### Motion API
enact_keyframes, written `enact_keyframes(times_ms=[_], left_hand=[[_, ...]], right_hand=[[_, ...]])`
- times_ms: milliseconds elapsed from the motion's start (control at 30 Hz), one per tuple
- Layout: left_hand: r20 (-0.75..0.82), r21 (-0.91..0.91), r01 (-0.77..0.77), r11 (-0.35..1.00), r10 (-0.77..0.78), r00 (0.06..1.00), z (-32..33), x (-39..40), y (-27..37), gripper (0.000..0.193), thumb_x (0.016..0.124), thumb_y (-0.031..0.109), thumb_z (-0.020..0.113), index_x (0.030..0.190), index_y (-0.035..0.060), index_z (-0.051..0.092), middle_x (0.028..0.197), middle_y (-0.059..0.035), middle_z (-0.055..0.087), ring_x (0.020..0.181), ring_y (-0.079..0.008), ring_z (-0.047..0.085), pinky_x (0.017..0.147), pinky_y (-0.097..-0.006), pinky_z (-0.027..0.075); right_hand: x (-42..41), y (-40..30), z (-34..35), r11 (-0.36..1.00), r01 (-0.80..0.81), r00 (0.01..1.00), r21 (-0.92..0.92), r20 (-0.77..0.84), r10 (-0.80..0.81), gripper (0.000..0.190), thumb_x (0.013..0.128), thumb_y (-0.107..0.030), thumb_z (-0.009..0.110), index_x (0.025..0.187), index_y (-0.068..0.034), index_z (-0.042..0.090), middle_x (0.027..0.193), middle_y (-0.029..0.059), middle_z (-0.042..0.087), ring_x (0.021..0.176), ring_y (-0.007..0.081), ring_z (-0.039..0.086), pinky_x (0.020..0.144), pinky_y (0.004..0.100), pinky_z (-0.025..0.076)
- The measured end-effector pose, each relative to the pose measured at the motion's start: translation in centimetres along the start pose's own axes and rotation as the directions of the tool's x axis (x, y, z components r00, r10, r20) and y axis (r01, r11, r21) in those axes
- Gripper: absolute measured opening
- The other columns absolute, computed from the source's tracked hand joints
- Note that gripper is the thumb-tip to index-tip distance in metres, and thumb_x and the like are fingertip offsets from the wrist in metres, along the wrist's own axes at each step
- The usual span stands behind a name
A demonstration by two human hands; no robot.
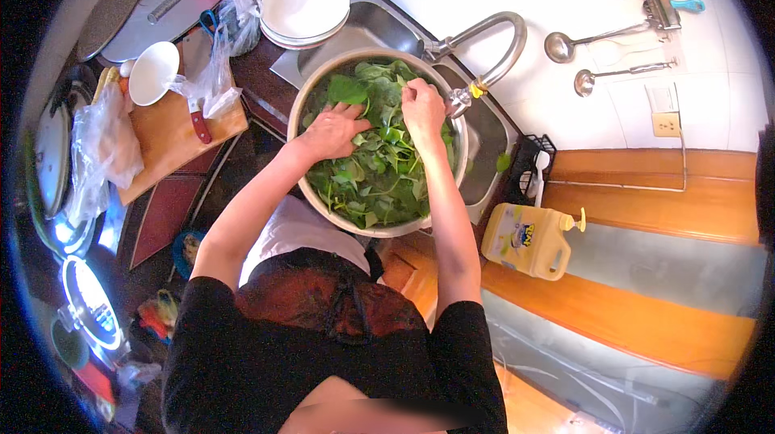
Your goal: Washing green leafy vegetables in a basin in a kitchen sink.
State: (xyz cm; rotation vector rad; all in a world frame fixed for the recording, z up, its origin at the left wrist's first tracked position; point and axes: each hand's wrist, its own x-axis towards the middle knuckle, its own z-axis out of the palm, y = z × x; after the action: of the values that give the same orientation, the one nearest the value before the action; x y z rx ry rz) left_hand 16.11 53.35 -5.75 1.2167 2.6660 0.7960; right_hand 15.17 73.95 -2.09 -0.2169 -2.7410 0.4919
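A large round basin full of loose leafy greens in water rests over the sink. My left hand lies palm down on the greens at the basin's left side, its fingers spread and partly among the leaves. Over the right part of the basin, my right hand has its fingers curled, with a small leaf at the fingertips. The curved metal faucet ends just beside that hand, close to the rim.
Stacked white plates stand behind the basin. On the left, a wooden cutting board carries a red-handled knife, a white bowl and plastic bags. A yellow pump jug stands right of the sink. Ladles hang on the wall.
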Motion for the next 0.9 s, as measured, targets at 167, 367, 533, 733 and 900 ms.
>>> enact_keyframes(times_ms=[167,367,533,733,900], left_hand=[[0.012,0.046,-0.012,0.999,0.012,1.000,0.5,0.1,-0.3,0.047,0.068,0.016,0.070,0.114,0.0125,0.066,0.126,-0.0185,0.054,0.116,-0.0397,0.052,0.096,-0.0502,0.046],[0.084,0.043,0.014,0.999,-0.018,0.996,-0.3,0.4,0.8,0.050,0.068,0.016,0.071,0.117,0.0119,0.064,0.127,-0.0190,0.053,0.117,-0.0393,0.051,0.096,-0.0500,0.046],[0.045,0.033,0.028,0.999,-0.030,0.999,-0.3,0.1,1.2,0.053,0.067,0.015,0.071,0.119,0.0120,0.062,0.130,-0.0185,0.050,0.118,-0.0393,0.050,0.096,-0.0523,0.046],[0.015,0.133,-0.163,0.978,0.162,0.987,-0.5,-0.4,1.3,0.059,0.061,0.009,0.073,0.119,0.0140,0.063,0.135,-0.0184,0.046,0.121,-0.0384,0.046,0.094,-0.0536,0.046],[0.080,0.122,-0.246,0.962,0.237,0.968,-1.4,0.0,1.6,0.052,0.065,0.012,0.070,0.116,0.0155,0.065,0.135,-0.0150,0.046,0.124,-0.0348,0.044,0.097,-0.0544,0.045]], right_hand=[[-2.1,-0.7,-6.0,0.951,-0.066,0.998,0.301,0.042,0.056,0.009,0.085,-0.010,0.064,0.093,-0.005,0.065,0.084,0.0186,0.065,0.077,0.0392,0.063,0.066,0.0446,0.050],[-4.8,5.6,-13.0,0.984,-0.116,0.912,0.134,-0.378,0.159,0.010,0.086,-0.006,0.063,0.095,-0.005,0.065,0.085,0.0139,0.065,0.078,0.0332,0.065,0.068,0.0404,0.052],[-8.0,8.3,-12.1,0.844,-0.207,0.978,-0.495,-0.105,0.178,0.040,0.091,-0.026,0.061,0.124,-0.006,0.054,0.133,0.0219,0.043,0.094,0.0403,0.064,0.074,0.0475,0.056],[-6.8,1.1,-6.1,0.992,-0.048,0.999,0.116,-0.007,0.049,0.018,0.085,-0.026,0.068,0.092,-0.009,0.066,0.094,0.0148,0.059,0.084,0.0351,0.063,0.069,0.0440,0.053],[-6.0,1.5,-1.5,0.997,-0.002,0.998,-0.082,0.067,0.007,0.021,0.082,-0.027,0.070,0.089,-0.009,0.063,0.096,0.0155,0.060,0.080,0.0377,0.064,0.069,0.0498,0.052]])
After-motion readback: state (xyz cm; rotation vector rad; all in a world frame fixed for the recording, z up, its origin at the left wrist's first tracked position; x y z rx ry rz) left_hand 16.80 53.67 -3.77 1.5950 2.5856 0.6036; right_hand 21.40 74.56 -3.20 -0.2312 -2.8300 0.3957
